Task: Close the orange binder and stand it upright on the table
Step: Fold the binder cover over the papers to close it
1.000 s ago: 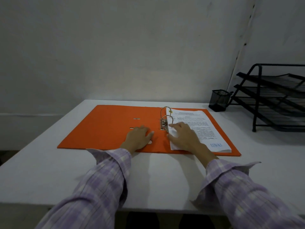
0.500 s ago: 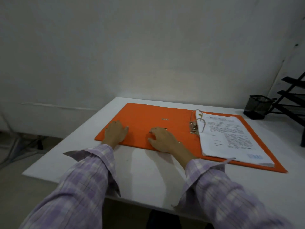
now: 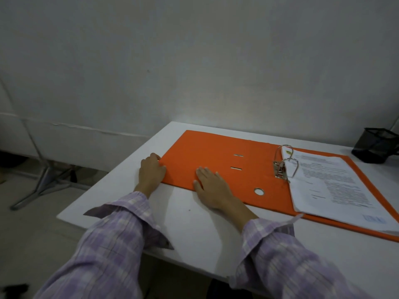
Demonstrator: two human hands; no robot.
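The orange binder (image 3: 216,156) lies open and flat on the white table (image 3: 194,229). Its metal rings (image 3: 284,162) stand at the spine, and a stack of printed papers (image 3: 330,184) rests on the right half. My left hand (image 3: 151,171) lies at the left edge of the open cover, fingertips touching that edge. My right hand (image 3: 212,186) rests palm down on the cover's near edge, fingers spread on the orange surface. Neither hand has a hold on anything.
A black mesh pen cup (image 3: 375,147) stands at the back right of the table. The wall runs close behind the table. A metal stand's legs (image 3: 43,184) are on the floor to the left, beyond the table's left edge.
Both hands have slid left from the ring area to the left cover; my left hand now reaches its outer edge. The view has turned left, so the black tray rack is out of sight.
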